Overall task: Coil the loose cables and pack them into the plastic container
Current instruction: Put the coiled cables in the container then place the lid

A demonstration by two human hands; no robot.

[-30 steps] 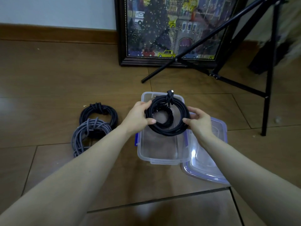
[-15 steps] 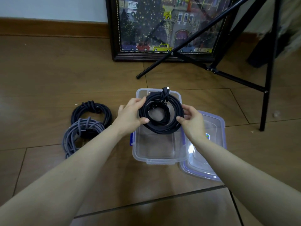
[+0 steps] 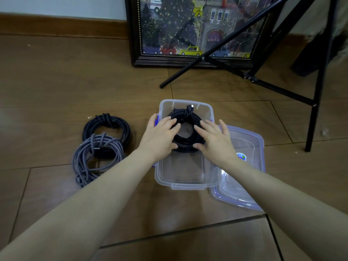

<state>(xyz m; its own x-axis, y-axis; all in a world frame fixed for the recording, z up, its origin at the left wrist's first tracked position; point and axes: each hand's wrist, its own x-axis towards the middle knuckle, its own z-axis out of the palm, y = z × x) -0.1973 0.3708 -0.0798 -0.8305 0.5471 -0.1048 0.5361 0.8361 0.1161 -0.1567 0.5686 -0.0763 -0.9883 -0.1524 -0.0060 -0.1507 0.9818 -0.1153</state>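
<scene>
Your left hand (image 3: 160, 135) and right hand (image 3: 214, 141) press flat on the black coil (image 3: 185, 127) inside the clear container (image 3: 188, 182).

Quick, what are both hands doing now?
Left hand: open, fingers pressing the coiled black cable.
Right hand: open, fingers pressing the same cable.

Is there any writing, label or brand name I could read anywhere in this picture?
None can be read.
Round sticker on the lid: blue and green, too small and blurred.
Framed picture: painted cars and buildings, any lettering too blurred.
Cables and box: no markings visible.
</scene>
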